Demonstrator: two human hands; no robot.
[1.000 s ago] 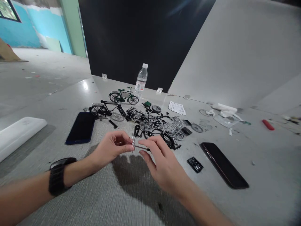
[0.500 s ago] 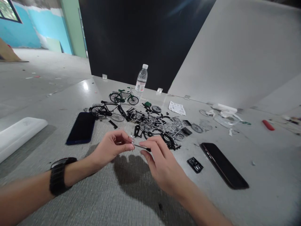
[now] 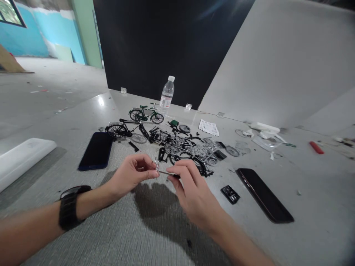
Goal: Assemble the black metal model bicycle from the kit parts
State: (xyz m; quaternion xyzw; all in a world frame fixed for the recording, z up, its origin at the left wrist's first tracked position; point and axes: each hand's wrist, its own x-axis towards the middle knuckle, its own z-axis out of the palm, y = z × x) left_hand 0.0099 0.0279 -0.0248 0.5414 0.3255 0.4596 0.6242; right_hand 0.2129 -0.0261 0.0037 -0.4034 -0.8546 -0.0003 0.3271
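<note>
My left hand (image 3: 133, 173) pinches a small silvery part (image 3: 156, 166) between thumb and fingertips; it is too small to name exactly. From the right, my right hand (image 3: 191, 184) grips a small screwdriver (image 3: 165, 173), its thin metal shaft pointing at that part. The shaft's tip meets or nearly meets the part; I cannot tell which. Most of the screwdriver's handle is hidden by my fingers. Just beyond my hands lies a pile of loose model bicycle parts (image 3: 191, 146), black and silver. Behind it stand a black model bicycle (image 3: 124, 129) and a green model bicycle (image 3: 145, 113).
A dark phone (image 3: 95, 151) lies at left, another phone (image 3: 263, 194) at right, near a small black tray (image 3: 230, 194). A water bottle (image 3: 167, 94) stands at the back by the black panel (image 3: 166, 44). Beyond the pile is a paper sheet (image 3: 209, 128); a white box (image 3: 24, 160) sits far left.
My right hand has shifted very slightly right, with a little more of the screwdriver's shaft showing. My left hand stays almost still, keeping its pinch on the silvery part.
</note>
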